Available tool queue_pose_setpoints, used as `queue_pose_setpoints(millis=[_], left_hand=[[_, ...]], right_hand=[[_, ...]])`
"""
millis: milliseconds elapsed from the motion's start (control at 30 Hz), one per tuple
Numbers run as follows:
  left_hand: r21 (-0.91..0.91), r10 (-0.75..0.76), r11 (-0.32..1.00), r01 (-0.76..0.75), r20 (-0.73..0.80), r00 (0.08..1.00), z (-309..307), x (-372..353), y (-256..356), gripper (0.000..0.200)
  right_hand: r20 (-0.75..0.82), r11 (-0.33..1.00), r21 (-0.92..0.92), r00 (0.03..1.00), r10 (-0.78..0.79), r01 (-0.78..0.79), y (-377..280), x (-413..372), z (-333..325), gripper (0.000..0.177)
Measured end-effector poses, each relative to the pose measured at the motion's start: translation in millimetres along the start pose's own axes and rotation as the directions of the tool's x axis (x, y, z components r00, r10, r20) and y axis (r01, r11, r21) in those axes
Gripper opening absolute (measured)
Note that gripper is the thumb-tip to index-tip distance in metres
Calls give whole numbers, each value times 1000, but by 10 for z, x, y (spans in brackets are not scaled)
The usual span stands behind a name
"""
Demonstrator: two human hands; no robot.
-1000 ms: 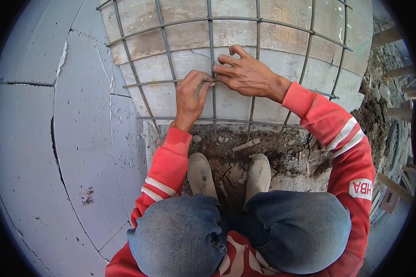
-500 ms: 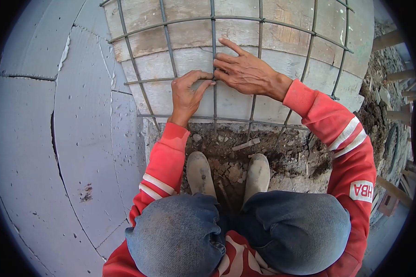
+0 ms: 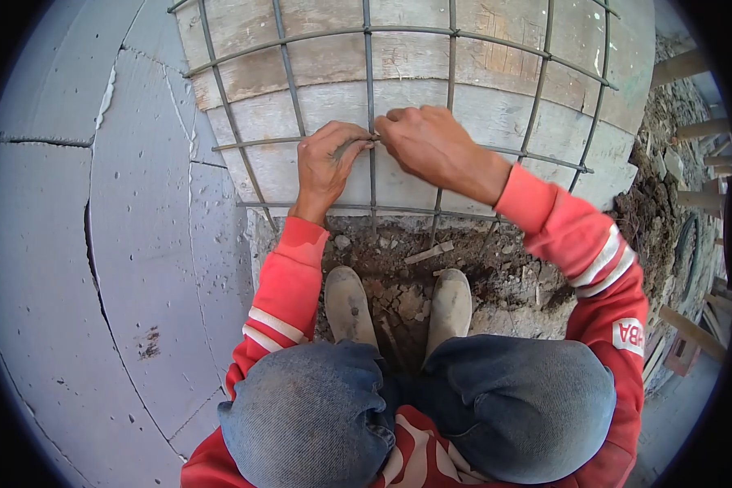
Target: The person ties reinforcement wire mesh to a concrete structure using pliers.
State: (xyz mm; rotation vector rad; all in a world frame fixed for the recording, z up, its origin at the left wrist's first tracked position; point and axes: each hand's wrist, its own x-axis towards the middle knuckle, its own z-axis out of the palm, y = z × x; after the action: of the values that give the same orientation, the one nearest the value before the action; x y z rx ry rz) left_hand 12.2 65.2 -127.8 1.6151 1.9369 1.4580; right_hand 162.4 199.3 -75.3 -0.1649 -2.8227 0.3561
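Note:
A grid of steel rebar [image 3: 369, 65] lies in front of wooden boards. My left hand [image 3: 325, 163] is closed in a pinch at a crossing of two bars, thumb and forefinger just left of the upright bar. From the right, my right hand [image 3: 431, 146] meets it at the same crossing, its fingers curled together and its back turned up. Whatever thin thing the fingertips pinch there is too small and covered to make out. Part of the horizontal bar runs behind both hands.
Pale grey blocks [image 3: 146, 268] with cracked joints spread along the left. Two dusty boots [image 3: 351, 305] stand on broken soil [image 3: 398, 285] below the grid. Weathered boards [image 3: 285, 114] back the bars. Wooden posts [image 3: 691, 329] and rubble lie at the right.
My right hand has gone from spread fingers, forefinger stretched out, to a closed grip at the crossing. My left hand keeps its pinch there. The view has shifted slightly.

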Motion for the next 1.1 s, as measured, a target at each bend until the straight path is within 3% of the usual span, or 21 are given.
queue_pose_setpoints(millis=[33,67,133,167,233,267,333,467,700,800,933,1067,1100], left_hand=[[-22,-23,999,24,26,999,-28,3,4,14],[-24,-19,1000,19,22,1000,-62,5,-3,14],[-41,-67,997,72,116,991,-143,55,-26,16],[-39,-45,998,49,104,994,-163,99,-42,16],[-83,-98,990,114,182,978,-178,122,-55,14],[-78,-94,991,110,185,978,-178,159,-47,14],[-179,-237,942,283,241,941,-176,234,-29,12],[-86,-201,967,242,333,921,-160,387,-47,12],[-142,-316,907,397,392,864,-154,442,-80,9],[-76,-387,885,460,430,816,-146,511,-112,11],[37,-476,853,521,465,747,-168,589,-17,14],[22,-442,885,466,358,822,-127,390,-3,13],[-23,-369,920,392,285,884,-118,315,68,13]], right_hand=[[19,991,63,993,117,-118,-88,-34,12,14],[18,992,57,993,114,-115,-158,-101,37,14],[-80,896,351,945,319,-273,-268,-222,129,12],[-100,905,338,946,309,-260,-329,-282,184,12],[-257,795,525,835,487,-302,-499,-425,330,16],[-263,794,528,832,489,-299,-578,-463,382,16],[-227,735,564,786,575,-376,-709,-517,486,25],[-230,849,368,847,479,-380,-707,-567,672,39],[-148,871,242,871,468,-427,-756,-580,528,40],[-162,893,181,883,440,-412,-835,-516,416,32],[6,946,-39,947,322,-321,-847,-296,162,14],[130,971,-113,966,223,-209,-805,-174,6,6],[137,972,-114,966,221,-207,-805,-178,5,6]])
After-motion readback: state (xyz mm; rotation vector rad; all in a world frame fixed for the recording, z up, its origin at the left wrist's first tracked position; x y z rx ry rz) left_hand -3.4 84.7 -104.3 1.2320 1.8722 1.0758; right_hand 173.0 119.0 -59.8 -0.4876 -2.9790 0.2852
